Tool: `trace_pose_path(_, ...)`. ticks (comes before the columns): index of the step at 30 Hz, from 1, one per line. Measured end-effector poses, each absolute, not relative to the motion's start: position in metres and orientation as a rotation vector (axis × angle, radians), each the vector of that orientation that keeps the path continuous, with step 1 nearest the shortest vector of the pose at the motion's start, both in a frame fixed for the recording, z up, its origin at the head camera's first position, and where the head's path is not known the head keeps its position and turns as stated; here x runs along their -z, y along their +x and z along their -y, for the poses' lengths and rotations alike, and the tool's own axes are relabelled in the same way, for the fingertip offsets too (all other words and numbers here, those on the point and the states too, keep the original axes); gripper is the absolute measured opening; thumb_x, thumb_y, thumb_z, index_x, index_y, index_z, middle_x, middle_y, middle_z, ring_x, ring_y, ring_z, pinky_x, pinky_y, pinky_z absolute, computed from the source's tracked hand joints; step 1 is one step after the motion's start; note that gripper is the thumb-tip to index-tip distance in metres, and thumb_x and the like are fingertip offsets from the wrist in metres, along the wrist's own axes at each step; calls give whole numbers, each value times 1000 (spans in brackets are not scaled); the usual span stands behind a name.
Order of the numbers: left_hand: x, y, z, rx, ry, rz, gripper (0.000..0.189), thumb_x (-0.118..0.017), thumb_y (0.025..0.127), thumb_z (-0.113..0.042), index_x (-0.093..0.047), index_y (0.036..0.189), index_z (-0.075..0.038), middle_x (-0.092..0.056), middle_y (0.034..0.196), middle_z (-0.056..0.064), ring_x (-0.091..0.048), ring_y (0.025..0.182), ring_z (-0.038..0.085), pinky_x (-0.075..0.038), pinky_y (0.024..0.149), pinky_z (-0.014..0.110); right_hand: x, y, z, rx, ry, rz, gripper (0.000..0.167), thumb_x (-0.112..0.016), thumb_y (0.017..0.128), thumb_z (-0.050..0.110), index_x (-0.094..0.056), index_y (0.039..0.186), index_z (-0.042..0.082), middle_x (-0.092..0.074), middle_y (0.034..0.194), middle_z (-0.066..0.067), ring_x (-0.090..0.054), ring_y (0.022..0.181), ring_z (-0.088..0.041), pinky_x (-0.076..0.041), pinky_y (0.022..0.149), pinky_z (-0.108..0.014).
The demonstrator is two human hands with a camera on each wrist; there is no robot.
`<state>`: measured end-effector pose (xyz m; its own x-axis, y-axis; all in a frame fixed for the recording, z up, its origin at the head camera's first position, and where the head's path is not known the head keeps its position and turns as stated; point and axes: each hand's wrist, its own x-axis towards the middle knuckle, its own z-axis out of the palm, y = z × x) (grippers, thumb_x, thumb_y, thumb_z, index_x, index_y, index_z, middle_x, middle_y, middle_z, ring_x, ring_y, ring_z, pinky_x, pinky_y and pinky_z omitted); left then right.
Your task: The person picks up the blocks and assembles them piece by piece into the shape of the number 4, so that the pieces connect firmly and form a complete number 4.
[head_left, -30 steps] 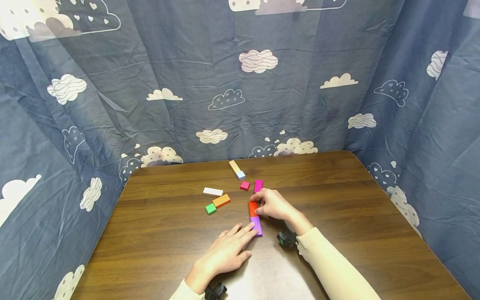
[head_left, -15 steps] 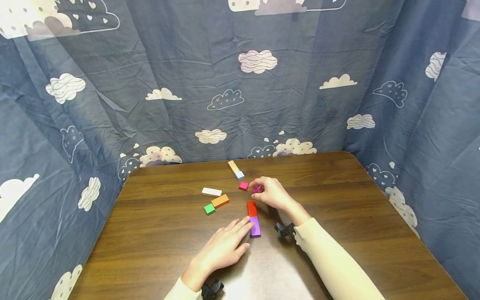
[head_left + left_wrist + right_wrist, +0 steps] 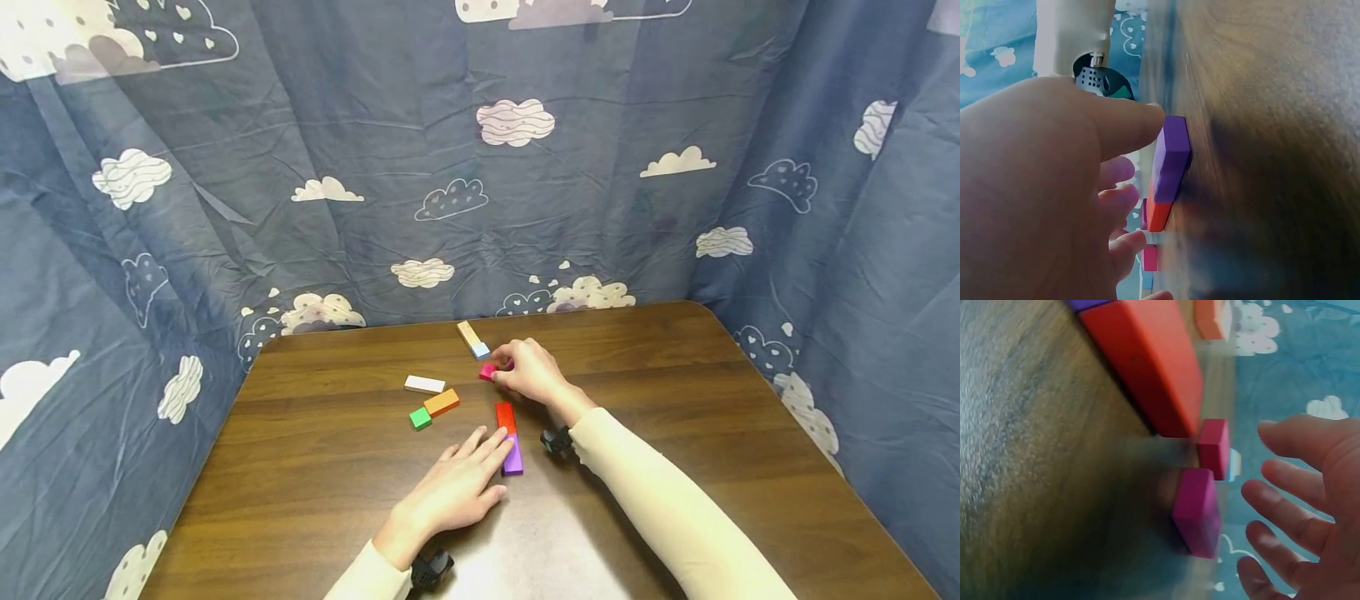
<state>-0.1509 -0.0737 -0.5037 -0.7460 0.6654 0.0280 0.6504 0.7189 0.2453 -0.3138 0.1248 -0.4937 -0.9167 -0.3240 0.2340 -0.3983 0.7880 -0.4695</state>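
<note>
My left hand (image 3: 456,490) lies low over the table with fingers extended, fingertips at the purple block (image 3: 513,461). End to end with that block is a red block (image 3: 505,417), pointing away from me. Farther back, my right hand (image 3: 531,371) hovers with thumb and fingers apart, fingertips right at a small crimson block (image 3: 487,372). Nothing is between its fingers in the right wrist view, where a magenta block (image 3: 1197,512) stands beside the crimson one. In the head view the right hand mostly covers the magenta block.
Left of the red block, an orange block (image 3: 442,403) adjoins a green one (image 3: 421,418), with a white block (image 3: 425,384) behind them. A tan block (image 3: 468,333) and a light blue block (image 3: 481,351) lie farther back. A cloud-patterned curtain (image 3: 420,217) hangs behind the wooden table (image 3: 300,467).
My right hand has moved away from the red block, past the magenta block, to the crimson one. The left hand stays by the purple block, with only a slight shift of its fingers.
</note>
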Motion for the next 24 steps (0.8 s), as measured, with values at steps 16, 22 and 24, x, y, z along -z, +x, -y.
trace_pose_path(16, 508, -153, 74, -362, 1086, -2831, 66, -56, 102, -39, -33, 159, -17, -25, 165, -1, -27, 149, 32, -34, 109, 63, 510, -321, -115, -589, 561, 2851, 31, -85, 77, 36, -80, 101, 18, -70, 87, 3, -55, 85, -22, -45, 76, -45)
trace_pose_path(22, 509, -153, 75, -344, 1090, -2832, 64, -55, 102, -39, -34, 159, -18, -27, 165, -2, -31, 147, 32, -35, 108, 62, 512, -321, -113, -580, 542, 2836, 31, -86, 76, 35, -80, 101, 18, -68, 86, 2, -55, 88, -23, -44, 77, -46)
trace_pose_path(24, 509, -153, 75, -340, 1094, -2832, 64, -55, 102, -39, -35, 158, -18, -27, 165, -3, -33, 146, 32, -35, 108, 61, 512, -322, -114, -583, 545, 2833, 31, -86, 76, 35, -79, 101, 18, -67, 86, 2, -54, 87, -22, -44, 76, -45)
